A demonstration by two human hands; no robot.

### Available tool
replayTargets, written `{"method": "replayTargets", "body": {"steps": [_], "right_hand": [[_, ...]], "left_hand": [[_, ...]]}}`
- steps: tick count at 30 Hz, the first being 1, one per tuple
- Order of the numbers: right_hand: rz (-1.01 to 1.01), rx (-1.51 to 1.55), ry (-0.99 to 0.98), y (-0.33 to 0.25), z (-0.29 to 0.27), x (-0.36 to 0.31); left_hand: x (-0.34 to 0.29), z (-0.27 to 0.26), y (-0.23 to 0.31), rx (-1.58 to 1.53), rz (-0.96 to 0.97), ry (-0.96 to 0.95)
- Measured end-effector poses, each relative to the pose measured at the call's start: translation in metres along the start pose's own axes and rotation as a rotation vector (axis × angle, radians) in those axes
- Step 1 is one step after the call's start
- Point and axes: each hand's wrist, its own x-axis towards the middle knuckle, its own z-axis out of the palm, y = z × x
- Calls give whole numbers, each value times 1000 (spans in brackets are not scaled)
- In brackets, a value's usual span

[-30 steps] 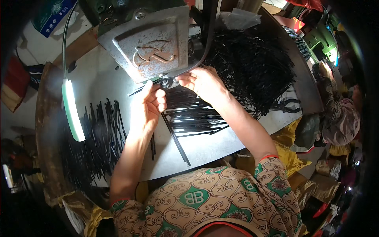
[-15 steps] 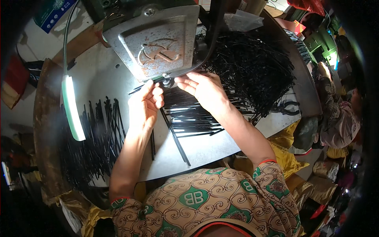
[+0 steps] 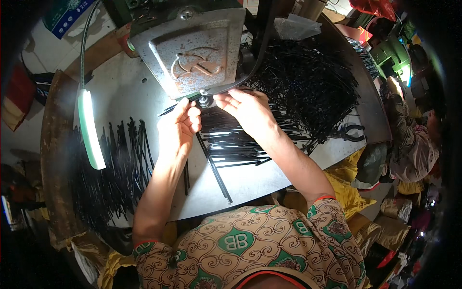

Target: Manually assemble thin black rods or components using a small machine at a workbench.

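Black thin metal rods lie fanned at the left; the left hand pinches one long black rod under the grey rusted press plate; the right hand, fingers curled narrow, grips its tip; a tangled rod heap fills the right.
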Motion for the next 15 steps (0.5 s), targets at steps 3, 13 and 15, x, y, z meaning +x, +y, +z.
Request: {"method": "replayTargets", "body": {"steps": [3,13,15], "right_hand": [[-13,17,-47,2,-5,3],[-8,-28,-45,-1,-1,0],[-19,-3,-77,-1,-4,1]], "left_hand": [[0,0,-1,13,13,6],[-5,5,-1,-14,21,41],[-3,4,0,-9,14,10]]}}
